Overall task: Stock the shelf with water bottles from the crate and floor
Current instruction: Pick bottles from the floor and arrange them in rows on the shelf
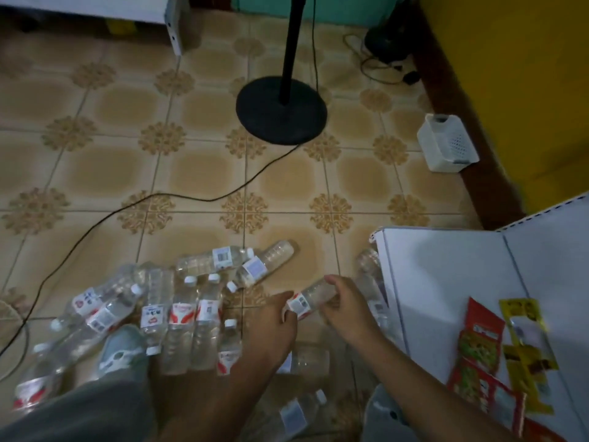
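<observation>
Head view: both hands (342,303) around bottle (310,298)

1. Water bottle (310,299): clear, red-white label, tilted above the floor beside the shelf (446,282).
2. Loose bottles (178,307): clear, white caps, lying scattered on the tiles.

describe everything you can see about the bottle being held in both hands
The bottle is small, clear plastic with ribbed sides and a white and red label near the left hand's end. It looks full of water. It lies roughly level, tilted slightly up to the right, above the tiled floor beside the white shelf. The left hand grips its label end, and the right hand curls over its other end. Its cap is hidden.
</observation>
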The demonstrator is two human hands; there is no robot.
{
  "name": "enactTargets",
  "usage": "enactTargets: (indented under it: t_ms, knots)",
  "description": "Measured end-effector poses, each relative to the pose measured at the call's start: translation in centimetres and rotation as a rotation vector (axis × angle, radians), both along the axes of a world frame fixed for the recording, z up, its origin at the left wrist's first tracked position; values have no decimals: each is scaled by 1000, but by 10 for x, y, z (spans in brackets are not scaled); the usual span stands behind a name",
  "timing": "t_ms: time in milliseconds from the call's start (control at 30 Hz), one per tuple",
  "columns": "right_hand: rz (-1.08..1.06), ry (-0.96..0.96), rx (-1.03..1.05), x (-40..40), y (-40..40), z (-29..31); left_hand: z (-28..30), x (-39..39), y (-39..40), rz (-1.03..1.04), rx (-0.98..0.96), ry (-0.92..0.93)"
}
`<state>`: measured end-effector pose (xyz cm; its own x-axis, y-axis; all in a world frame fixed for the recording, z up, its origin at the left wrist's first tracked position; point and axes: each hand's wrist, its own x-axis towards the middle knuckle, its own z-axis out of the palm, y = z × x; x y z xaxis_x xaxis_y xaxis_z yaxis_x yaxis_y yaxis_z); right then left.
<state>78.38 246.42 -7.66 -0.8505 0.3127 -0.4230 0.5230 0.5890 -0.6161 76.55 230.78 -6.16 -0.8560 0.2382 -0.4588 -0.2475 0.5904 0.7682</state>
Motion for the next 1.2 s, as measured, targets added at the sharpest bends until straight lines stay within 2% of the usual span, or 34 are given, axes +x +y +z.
enactTargets:
  t_ms: [67, 200, 300, 400, 500, 600, 733, 867, 1033, 1200]
  knots:
    - [96, -41, 82, -6, 6, -43, -34, 1, 5, 30, 1, -84]
    - [441, -130, 302, -19, 21, -119, -101, 5, 11, -3, -44, -210]
    - [623, -86, 450, -29, 23, -182, -144, 9, 20, 2, -28, -257]
    - [850, -37, 586, -42, 27, -220, -176, 13, 33, 66, 43, -389]
    - [843, -9, 547, -49, 34, -226, -196, 15, 44, 179, 93, -539]
    - [614, 12, 344, -40, 37, -217, -197, 15, 53, 281, 117, -537]
    - [231, -36, 39, -29, 37, -172, -175, 3, 66, 379, 226, -404]
    - [34, 39, -11, -30, 39, -99, -115, -11, 82, 369, 347, -241]
    - [-120, 200, 3, -34, 54, 44, 21, -25, 96, 194, 518, -29]
    - [-239, 471, 46, -4, 67, 214, 184, -15, 108, 3, 669, 120]
